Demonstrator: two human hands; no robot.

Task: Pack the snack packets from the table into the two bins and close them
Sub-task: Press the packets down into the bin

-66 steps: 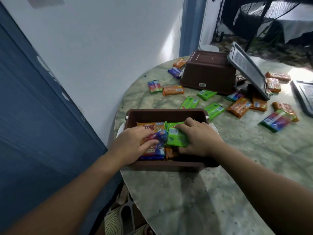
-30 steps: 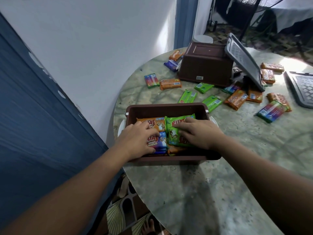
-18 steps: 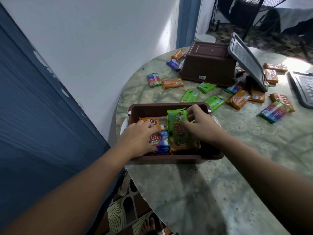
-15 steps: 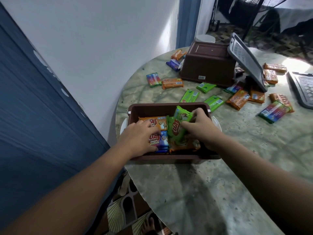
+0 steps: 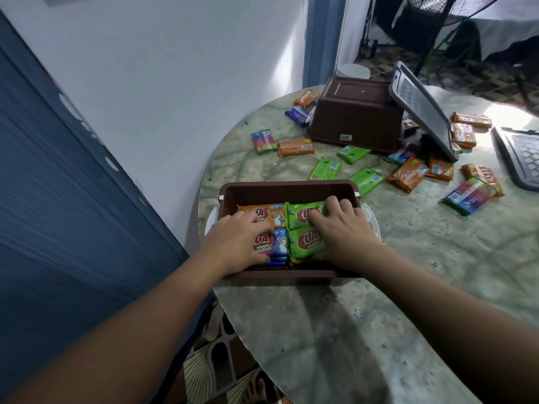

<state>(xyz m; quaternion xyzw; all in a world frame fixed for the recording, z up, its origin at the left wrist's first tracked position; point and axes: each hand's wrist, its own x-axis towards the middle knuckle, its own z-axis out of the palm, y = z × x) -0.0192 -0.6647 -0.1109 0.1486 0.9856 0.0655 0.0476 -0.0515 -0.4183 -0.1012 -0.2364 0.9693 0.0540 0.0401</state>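
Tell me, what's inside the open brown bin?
Open brown bin holds an orange packet, a blue packet and two green packets. Both hands cover parts; lower layers are hidden.

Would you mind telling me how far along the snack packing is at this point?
Partly done. The near bin holds a layer of packets, orange, blue and green. In hand: the left hand rests on the blue packet while the right hand presses the green packets flat. Left: many loose packets lie on the table, the far bin sits upside down, unfilled, and both grey lids are off.
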